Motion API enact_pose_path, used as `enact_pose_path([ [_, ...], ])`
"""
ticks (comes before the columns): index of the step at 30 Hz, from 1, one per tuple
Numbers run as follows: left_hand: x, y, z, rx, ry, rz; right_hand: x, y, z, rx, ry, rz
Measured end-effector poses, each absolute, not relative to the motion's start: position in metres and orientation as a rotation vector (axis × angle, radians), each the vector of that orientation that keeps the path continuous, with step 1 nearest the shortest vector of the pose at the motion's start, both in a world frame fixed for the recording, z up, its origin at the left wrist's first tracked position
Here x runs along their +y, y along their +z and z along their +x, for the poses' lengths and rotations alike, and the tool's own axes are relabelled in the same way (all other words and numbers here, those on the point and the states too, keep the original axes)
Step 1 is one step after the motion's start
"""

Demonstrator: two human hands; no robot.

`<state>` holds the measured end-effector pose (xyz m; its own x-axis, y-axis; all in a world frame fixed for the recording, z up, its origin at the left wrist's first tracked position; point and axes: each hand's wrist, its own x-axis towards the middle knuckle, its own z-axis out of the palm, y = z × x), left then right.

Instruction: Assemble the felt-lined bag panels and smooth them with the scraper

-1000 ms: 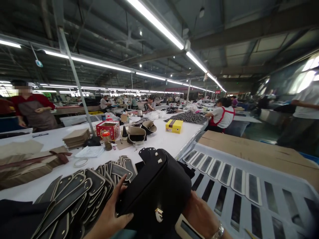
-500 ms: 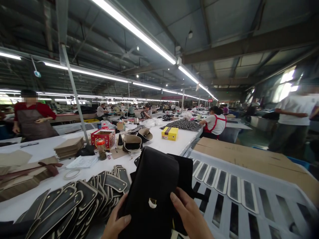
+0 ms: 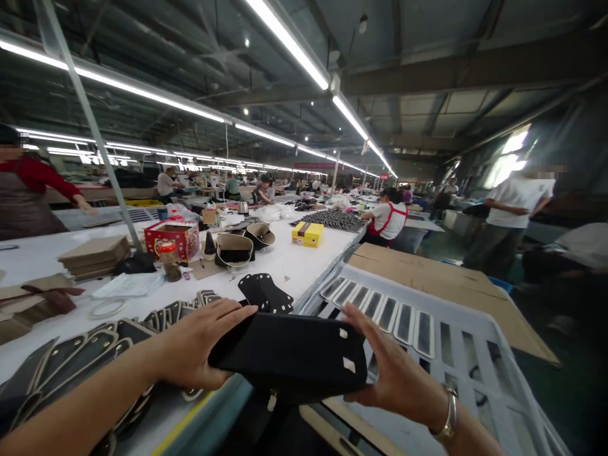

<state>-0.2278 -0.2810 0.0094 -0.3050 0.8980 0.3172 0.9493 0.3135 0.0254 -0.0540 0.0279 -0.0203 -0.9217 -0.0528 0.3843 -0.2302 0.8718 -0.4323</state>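
Note:
A long black leather piece with rounded corners point(image 3: 289, 348), perhaps the body of a case or bag, lies crosswise between my hands. Two small whitish patches show near its right end. My left hand point(image 3: 202, 345) grips the left end, fingers over the top edge and thumb below. At the right end, my right hand point(image 3: 392, 364) holds with fingers and thumb around the corner; a metal band is on that wrist. Beyond it, flat black pieces with small holes point(image 3: 266, 293) lie on the table. What lies beneath the black piece is dark and mostly hidden.
Overlapping dark pieces with pale edges and studs point(image 3: 85, 351) spread at left. A grey slatted crate point(image 3: 494, 380) at right carries pale-edged strips point(image 3: 403, 322). Farther back are a yellow box point(image 3: 308, 234), a red box point(image 3: 166, 237), a jar point(image 3: 171, 263) and cardboard point(image 3: 427, 285). Several people work around.
The black piece has turned from upright to crosswise and come lower. My hands have moved apart to its two ends. The view has shifted right, and the flat black pieces now show fully.

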Motion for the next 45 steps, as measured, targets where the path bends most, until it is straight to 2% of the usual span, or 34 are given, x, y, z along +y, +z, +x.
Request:
enact_pose_path([
  [3, -0.261, 0.039, -0.228, -2.302, -0.113, -1.974, 0.022, -0.034, -0.041, -2.812, 1.255, 0.255],
  [5, -0.248, 0.052, -0.225, -2.222, -0.023, -2.108, 0.014, -0.047, -0.037, -2.664, 1.819, 0.230],
  [7, -0.235, 0.059, -0.219, -2.131, 0.040, -2.205, 0.001, -0.054, -0.037, -2.523, 2.151, 0.194],
  [8, -0.229, 0.061, -0.215, -2.095, 0.043, -2.245, -0.006, -0.053, -0.039, -2.526, 2.162, 0.199],
  [12, -0.206, 0.061, -0.199, -1.980, -0.129, -2.446, -0.038, -0.041, -0.052, -2.761, 1.831, 0.267],
  [18, -0.189, 0.043, -0.211, -1.985, -0.172, -2.584, -0.047, -0.061, -0.060, -2.688, 1.969, 0.082],
  [20, -0.188, 0.026, -0.219, -2.041, -0.298, -2.533, -0.044, -0.074, -0.060, -2.608, 2.028, 0.025],
  [23, -0.189, -0.019, -0.222, -2.150, -0.747, -2.239, -0.041, -0.089, -0.060, -2.455, 2.130, 0.006],
  [27, -0.189, -0.093, -0.193, -2.408, -1.735, -1.167, -0.034, -0.103, -0.058, -2.301, 2.200, -0.014],
  [30, -0.190, -0.125, -0.161, -2.483, -2.089, -0.836, -0.028, -0.115, -0.057, -2.302, 2.205, -0.009],
  [33, -0.193, -0.126, -0.140, -2.446, -2.114, -0.809, -0.023, -0.122, -0.059, -2.273, 2.278, 0.031],
  [37, -0.197, -0.107, -0.134, -2.427, -1.984, -1.162, -0.020, -0.119, -0.065, -2.277, 2.314, 0.079],
  [41, -0.194, -0.099, -0.134, -2.505, -1.880, -1.174, -0.020, -0.113, -0.070, -2.349, 2.217, 0.105],
  [45, -0.188, -0.104, -0.131, -2.492, -1.930, -1.088, -0.023, -0.114, -0.072, -2.477, 1.994, 0.030],
])
